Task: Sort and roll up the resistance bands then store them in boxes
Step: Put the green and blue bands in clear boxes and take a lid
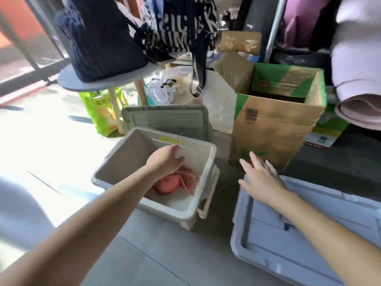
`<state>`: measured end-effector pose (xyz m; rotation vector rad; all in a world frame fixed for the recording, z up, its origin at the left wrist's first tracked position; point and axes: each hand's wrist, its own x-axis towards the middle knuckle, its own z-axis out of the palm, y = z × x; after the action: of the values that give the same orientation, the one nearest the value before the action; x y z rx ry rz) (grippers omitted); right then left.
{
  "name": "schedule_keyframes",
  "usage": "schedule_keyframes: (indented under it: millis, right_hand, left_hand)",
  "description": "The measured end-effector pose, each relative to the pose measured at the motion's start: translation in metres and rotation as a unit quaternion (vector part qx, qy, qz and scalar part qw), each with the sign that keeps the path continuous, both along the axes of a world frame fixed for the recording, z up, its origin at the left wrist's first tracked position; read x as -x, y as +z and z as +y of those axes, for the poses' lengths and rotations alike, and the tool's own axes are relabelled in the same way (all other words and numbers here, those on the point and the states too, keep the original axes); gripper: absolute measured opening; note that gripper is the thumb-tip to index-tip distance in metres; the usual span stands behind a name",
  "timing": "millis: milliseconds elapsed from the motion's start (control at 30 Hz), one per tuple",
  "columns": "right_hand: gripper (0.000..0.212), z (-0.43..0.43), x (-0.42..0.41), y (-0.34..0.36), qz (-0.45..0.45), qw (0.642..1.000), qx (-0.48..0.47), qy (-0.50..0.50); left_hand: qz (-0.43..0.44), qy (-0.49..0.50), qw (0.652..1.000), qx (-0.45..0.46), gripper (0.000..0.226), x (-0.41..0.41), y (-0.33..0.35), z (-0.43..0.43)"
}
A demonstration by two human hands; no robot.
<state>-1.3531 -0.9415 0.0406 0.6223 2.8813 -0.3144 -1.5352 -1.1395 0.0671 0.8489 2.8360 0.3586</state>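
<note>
Far left, a green packet (103,116) stood on the sunlit floor under a round stool (68,81), and a dark knitted bag (103,42) sat on top of the stool. Next across, a grey lid (165,118) leaned just behind the white bin (121,159), which stood open on the floor. And there was the left hand (167,159), reaching down inside that bin, fingers curled over. Its grip sat right above the pink resistance bands (175,183), which lay bundled on the bin's bottom. Whether the grip had hold of a strand, I could not tell, since the hand covered that spot. Moving right, a cardboard box (274,124) with green printing stood open-topped, near the bin. In front of it the right hand (261,178) was spread flat, fingers straight, grip wide and holding nothing. It was over the near corner of a grey-blue lid (299,244), though blur hid whether it touched. Far right, a pale rolled mat (360,112) poked in.
</note>
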Motion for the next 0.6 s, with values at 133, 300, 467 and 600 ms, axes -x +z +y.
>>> schedule_keyframes:
  millis: [133,300,467,600]
  right_hand:
    - [0.059,-0.033,0.085,0.012,0.009,0.999,0.038,-0.012]
    - [0.057,-0.062,0.155,0.027,0.037,0.994,0.092,-0.044]
    - [0.056,-0.081,0.177,0.02,-0.014,0.991,0.117,-0.062]
    - [0.057,-0.09,0.173,0.016,-0.052,0.988,0.123,-0.08]
  left_hand:
    - [0.015,0.012,1.0,-0.023,0.058,0.094,0.023,-0.035]
    - [-0.004,-0.018,0.999,-0.047,0.064,0.173,0.035,-0.042]
    - [-0.01,-0.046,0.999,-0.018,0.065,0.22,0.024,-0.026]
    - [-0.027,-0.047,0.998,-0.018,0.064,0.252,0.009,-0.006]
